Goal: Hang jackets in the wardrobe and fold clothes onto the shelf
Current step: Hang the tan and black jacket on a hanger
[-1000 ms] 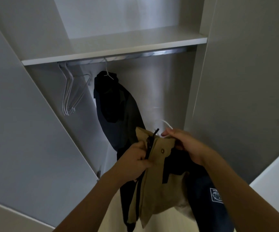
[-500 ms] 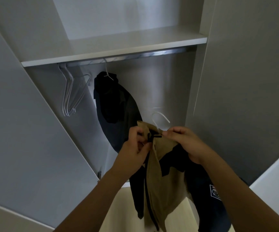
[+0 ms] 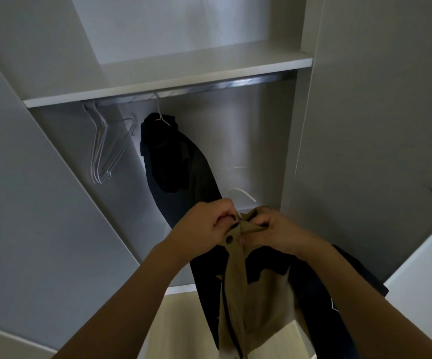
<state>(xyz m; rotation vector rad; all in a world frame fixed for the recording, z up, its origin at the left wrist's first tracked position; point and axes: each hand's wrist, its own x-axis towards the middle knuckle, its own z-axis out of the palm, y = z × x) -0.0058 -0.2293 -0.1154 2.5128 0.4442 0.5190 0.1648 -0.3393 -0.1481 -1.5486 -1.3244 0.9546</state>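
Gripping tan-and-navy jacket (image 3: 246,286) at collar: left hand (image 3: 204,229) pinching collar edge beside white hanger (image 3: 238,196) hook, right hand (image 3: 277,233) curling round bunched fabric. Hanging below both hands in front of open wardrobe (image 3: 365,125), apart from rail (image 3: 222,85). Hanging already on rail: dark jacket (image 3: 176,167), empty wire hangers (image 3: 103,149) at left. Sitting bare above: shelf (image 3: 183,76).
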